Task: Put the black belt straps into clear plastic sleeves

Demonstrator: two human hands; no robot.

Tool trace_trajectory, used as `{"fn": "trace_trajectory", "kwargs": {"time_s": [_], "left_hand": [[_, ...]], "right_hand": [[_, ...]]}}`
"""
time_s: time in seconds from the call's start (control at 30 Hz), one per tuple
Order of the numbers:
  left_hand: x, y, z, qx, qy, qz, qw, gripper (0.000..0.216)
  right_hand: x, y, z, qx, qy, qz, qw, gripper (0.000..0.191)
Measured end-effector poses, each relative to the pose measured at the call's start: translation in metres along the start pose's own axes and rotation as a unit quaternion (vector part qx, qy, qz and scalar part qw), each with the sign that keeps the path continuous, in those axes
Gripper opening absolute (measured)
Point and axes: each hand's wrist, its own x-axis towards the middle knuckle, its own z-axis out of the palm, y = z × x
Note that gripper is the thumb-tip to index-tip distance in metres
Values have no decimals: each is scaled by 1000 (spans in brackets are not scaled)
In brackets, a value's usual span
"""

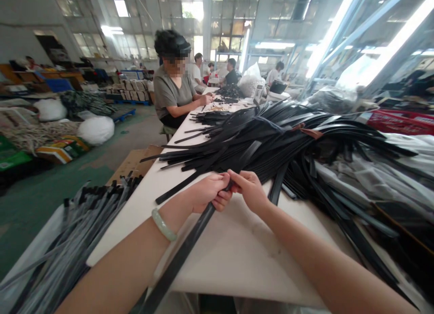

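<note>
Both my hands meet over the near part of a pale table (237,250). My left hand (213,189), with a light green bangle on its wrist, is closed around a black strap (190,244). From there the strap hangs down toward me past the table's front edge. My right hand (249,187) pinches at the strap's upper end, its fingertips against those of my left hand. The exact end is hidden between the fingers. Just beyond my hands lies a large heap of black straps (237,142), partly bound with ties.
At the lower left, a pile of straps in clear wrap (91,228) stands beside the table. A co-worker (176,88) sits along the table's left side. White plastic sheeting (359,183) lies at the right. White sacks (96,129) rest on the floor farther left.
</note>
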Motion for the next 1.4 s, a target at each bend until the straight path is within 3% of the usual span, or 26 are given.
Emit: {"fn": "trace_trajectory", "kwargs": {"time_s": [0.07, 0.2, 0.27, 0.43, 0.57, 0.67, 0.77, 0.83, 0.9, 0.97, 1.07, 1.17, 1.23, 1.3, 1.4], "left_hand": [[0, -1, 0, 6, -11, -18, 1000, 38], [2, -5, -2, 25, -19, -43, 999, 38], [3, -5, -4, 26, -10, -31, 999, 38], [6, -2, -10, 14, 0, -7, 1000, 39], [0, 2, -11, -4, -21, 22, 1000, 56], [-11, 5, -10, 79, 10, 14, 997, 73], [-24, 0, -4, 206, 64, -20, 976, 64], [-38, -9, 3, 229, 99, -3, 968, 50], [-64, -19, 9, 212, 143, 24, 966, 41], [-110, -28, 13, 193, 211, 38, 958, 37], [-212, -37, 18, 159, 337, 39, 927, 33], [-317, -42, 27, 113, 466, 62, 876, 29], [-368, -44, 30, 108, 527, 83, 839, 28], [-398, -45, 22, 109, 555, 93, 819, 28], [-410, -45, -11, 122, 562, 84, 813, 30]], "right_hand": [[5, -5, -7, 46, 15, 4, 999, 39], [17, -16, -26, 104, 103, -50, 988, 39], [15, -13, -23, 74, 78, -47, 993, 39], [1, 9, 3, 17, -68, -6, 998, 44], [1, 15, 1, -50, -92, -68, 992, 47], [2, 13, -7, -91, -92, -91, 987, 48], [2, 11, -10, -103, -31, -97, 989, 51], [0, 10, -9, -80, -26, -84, 993, 52], [-4, 8, -6, -38, -73, -56, 995, 51], [-8, 6, -6, 9, -124, -21, 992, 45], [-7, 9, -12, 39, -121, 14, 992, 43], [1, 21, -22, -13, -104, 45, 993, 45], [6, 30, -25, -69, -100, 63, 991, 47], [6, 35, -25, -109, -99, 64, 987, 49], [2, 29, -20, -131, -99, 35, 986, 50]]}}
